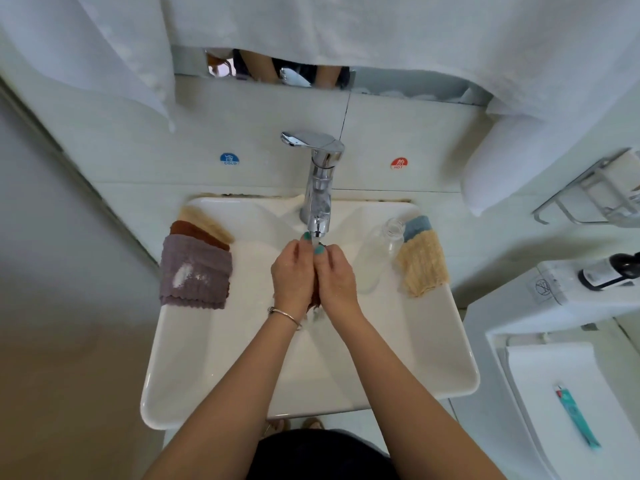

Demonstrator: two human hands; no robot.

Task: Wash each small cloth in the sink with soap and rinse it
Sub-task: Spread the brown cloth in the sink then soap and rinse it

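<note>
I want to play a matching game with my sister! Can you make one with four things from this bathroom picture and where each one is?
Things:
1. purple cloth
2. yellow cloth
3. brown cloth
4. clear bottle

Places:
A. squeezed between the left hand and right hand under the tap
B. on the sink rim, left side, top of a pile
C. lying inside the basin, right of the tap
D. draped on the right rim, over a blue cloth

Pairs: 1-B, 2-D, 3-A, 4-C
</note>
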